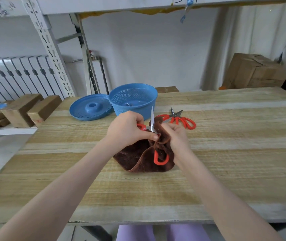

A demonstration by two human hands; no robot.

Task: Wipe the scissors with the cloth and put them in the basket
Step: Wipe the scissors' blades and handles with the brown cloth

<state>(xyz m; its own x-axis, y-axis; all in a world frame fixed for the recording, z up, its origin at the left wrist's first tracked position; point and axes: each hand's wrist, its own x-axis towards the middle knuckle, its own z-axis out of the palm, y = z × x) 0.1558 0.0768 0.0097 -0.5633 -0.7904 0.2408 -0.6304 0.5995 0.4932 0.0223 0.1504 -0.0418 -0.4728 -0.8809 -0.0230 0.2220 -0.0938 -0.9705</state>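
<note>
My left hand (127, 130) grips one red handle of a pair of scissors (152, 120), which are spread open with one blade pointing up. My right hand (176, 136) holds the brown cloth (138, 160) bunched around the other blade; the second red handle loop hangs below against the cloth. The cloth's lower part rests on the wooden table (225, 153). Behind my hands stands the blue perforated basket (133, 100), with a metal tip showing inside it. A second pair of red-handled scissors (179, 119) lies flat on the table to the right of the basket.
A blue perforated lid (91, 107) lies left of the basket. Cardboard boxes (29, 110) sit on a lower shelf to the left, and a larger cardboard box (255, 72) stands behind the table at right. A metal shelf post (52, 49) rises at the back left.
</note>
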